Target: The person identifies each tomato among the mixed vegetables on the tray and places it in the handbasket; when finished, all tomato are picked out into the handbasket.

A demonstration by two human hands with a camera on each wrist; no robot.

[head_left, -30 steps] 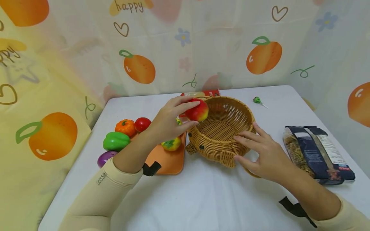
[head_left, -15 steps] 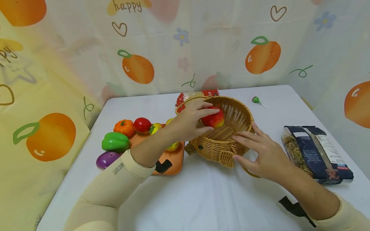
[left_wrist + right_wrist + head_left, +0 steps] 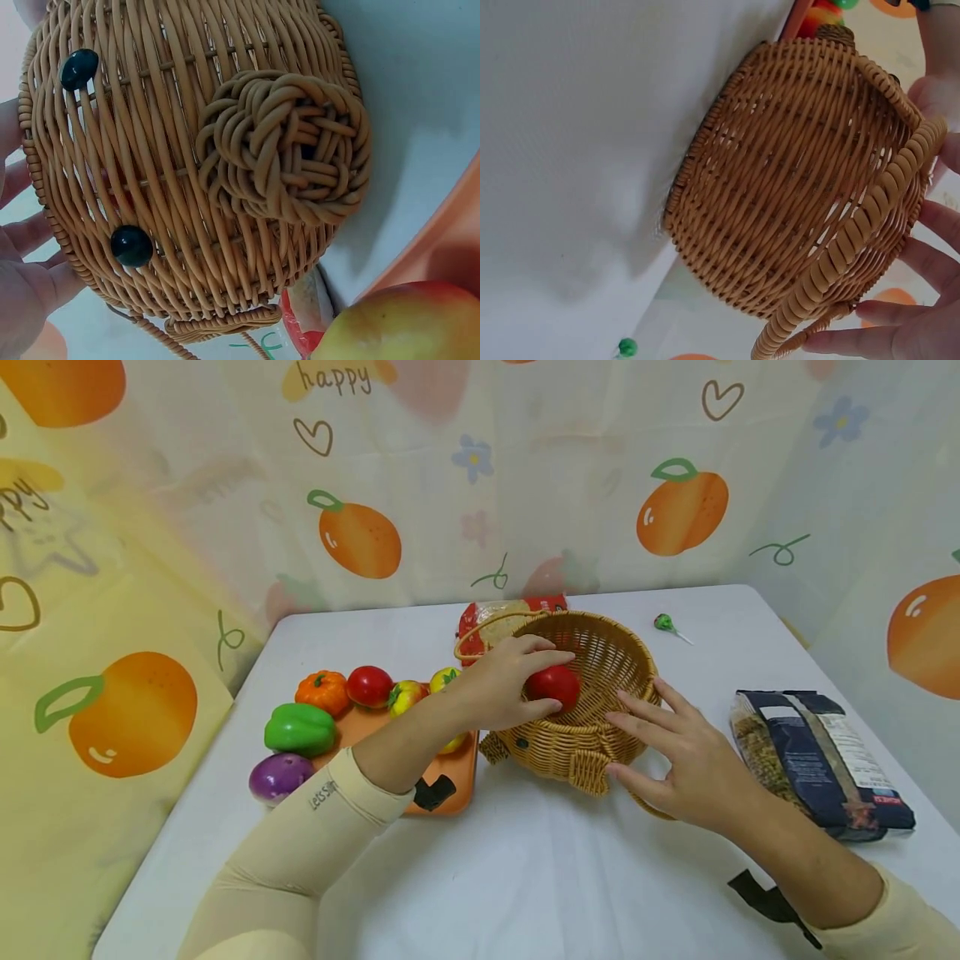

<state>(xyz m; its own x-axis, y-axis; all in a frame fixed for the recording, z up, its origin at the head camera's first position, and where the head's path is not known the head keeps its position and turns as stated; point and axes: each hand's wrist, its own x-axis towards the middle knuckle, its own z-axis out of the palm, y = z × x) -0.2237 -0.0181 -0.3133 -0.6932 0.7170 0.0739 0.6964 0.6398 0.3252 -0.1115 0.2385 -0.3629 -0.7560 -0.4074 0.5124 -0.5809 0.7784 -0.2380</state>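
In the head view my left hand (image 3: 501, 685) reaches over the near-left rim of a tan wicker basket (image 3: 551, 752). Its thumb and fingers hold a red apple (image 3: 558, 687) just inside the opening. Dark eye beads and a round woven knob (image 3: 285, 146) mark the basket's left side. My right hand (image 3: 686, 756) rests with straight, spread fingers on the right rim; the right wrist view shows those fingertips near the thick wrapped handle (image 3: 855, 232). In the left wrist view wicker covers most of the apple.
On and around the orange tray (image 3: 457, 793) lie a purple eggplant-like piece (image 3: 279, 778), green pepper (image 3: 300, 729), orange pumpkin (image 3: 322, 693), a red oval piece (image 3: 369, 686) and other fruit. Behind stands a red packet (image 3: 471, 625). At right are a lollipop (image 3: 664, 622) and dark bag (image 3: 825, 764).
My left hand has carried the apple rightward and down, from above the basket's left rim into its opening. My right hand stays at the rim.
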